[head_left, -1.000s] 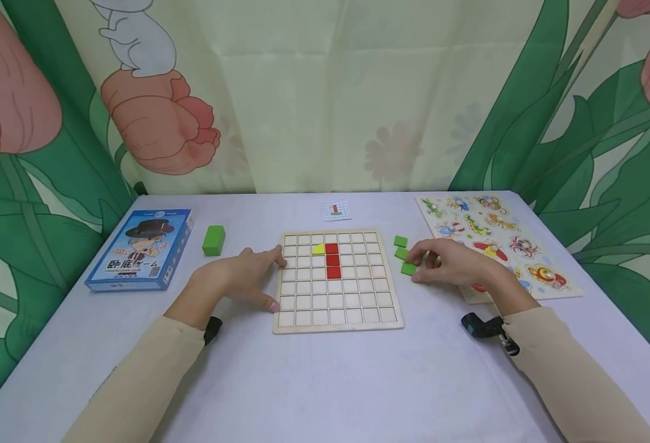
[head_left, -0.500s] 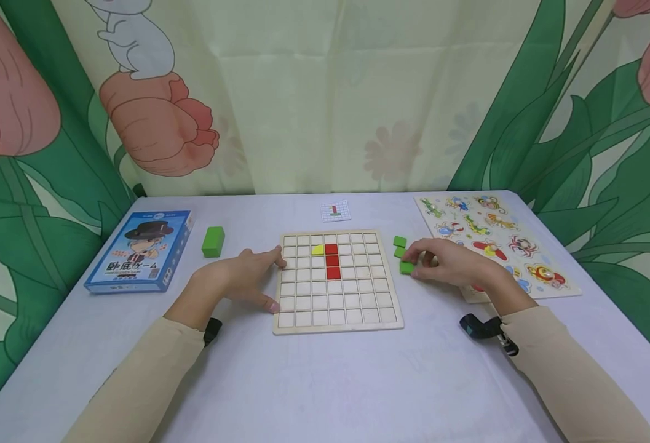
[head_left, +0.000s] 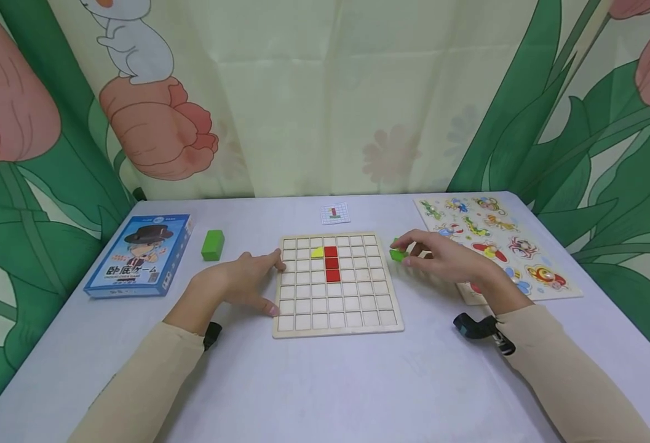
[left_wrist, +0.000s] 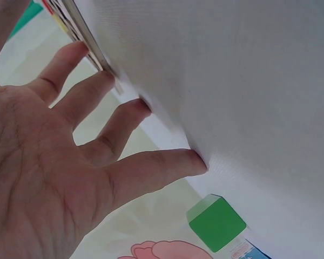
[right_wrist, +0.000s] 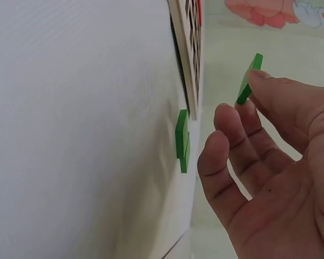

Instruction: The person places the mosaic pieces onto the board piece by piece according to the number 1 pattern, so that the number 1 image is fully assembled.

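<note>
A wooden grid board (head_left: 332,320) lies flat on the table. In its upper cells sit a yellow piece (head_left: 317,252) and a column of red square tiles (head_left: 332,263). My left hand (head_left: 247,280) touches the board's left edge with thumb and fingertips spread apart; its palm (left_wrist: 38,178) fills the left wrist view. Just right of the board, my right hand (head_left: 441,255) pinches a green square tile (right_wrist: 250,78) between thumb and fingers, lifted off the table. Two other green tiles (right_wrist: 182,141) lie on the tabletop below it, mostly hidden by the hand in the head view.
A small pattern card (head_left: 335,213) lies behind the board. To the left are a green block (head_left: 213,245) and a blue game box (head_left: 139,255). A board with animal pictures (head_left: 540,246) lies at the right, partly under the right forearm. A printed curtain (head_left: 302,123) hangs behind the table.
My right hand has picked up the nearest green tile and moved slightly up and toward the board with it. My left hand stays at the board's edge.
</note>
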A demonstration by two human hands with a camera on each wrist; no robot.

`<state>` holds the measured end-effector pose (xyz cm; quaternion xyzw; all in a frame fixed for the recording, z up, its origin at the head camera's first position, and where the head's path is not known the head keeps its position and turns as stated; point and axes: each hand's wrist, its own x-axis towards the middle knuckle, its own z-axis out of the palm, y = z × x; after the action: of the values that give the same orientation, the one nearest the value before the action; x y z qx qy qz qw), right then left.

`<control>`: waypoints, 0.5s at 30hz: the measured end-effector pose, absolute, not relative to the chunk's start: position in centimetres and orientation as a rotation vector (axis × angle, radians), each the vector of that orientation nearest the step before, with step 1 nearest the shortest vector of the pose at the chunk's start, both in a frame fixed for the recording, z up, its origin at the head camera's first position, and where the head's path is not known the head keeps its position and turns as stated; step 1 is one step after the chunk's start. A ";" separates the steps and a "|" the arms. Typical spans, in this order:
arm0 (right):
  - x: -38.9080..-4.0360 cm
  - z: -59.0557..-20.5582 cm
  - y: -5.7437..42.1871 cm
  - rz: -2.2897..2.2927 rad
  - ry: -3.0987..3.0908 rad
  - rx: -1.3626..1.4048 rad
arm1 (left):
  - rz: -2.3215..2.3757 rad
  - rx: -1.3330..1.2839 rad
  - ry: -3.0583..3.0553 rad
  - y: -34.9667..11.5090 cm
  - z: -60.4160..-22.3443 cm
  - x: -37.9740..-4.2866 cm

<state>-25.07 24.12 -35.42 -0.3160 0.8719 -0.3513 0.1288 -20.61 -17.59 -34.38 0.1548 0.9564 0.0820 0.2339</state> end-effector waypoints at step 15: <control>-25.1 -34.8 22.2 -1.106 2.496 -0.940 | 0.241 0.395 2.624 -17.6 -34.4 -20.6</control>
<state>-25.06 22.19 -34.79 -0.3230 0.8575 -0.3799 0.1268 -20.56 -17.60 -34.39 0.1439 0.9569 0.0880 0.2364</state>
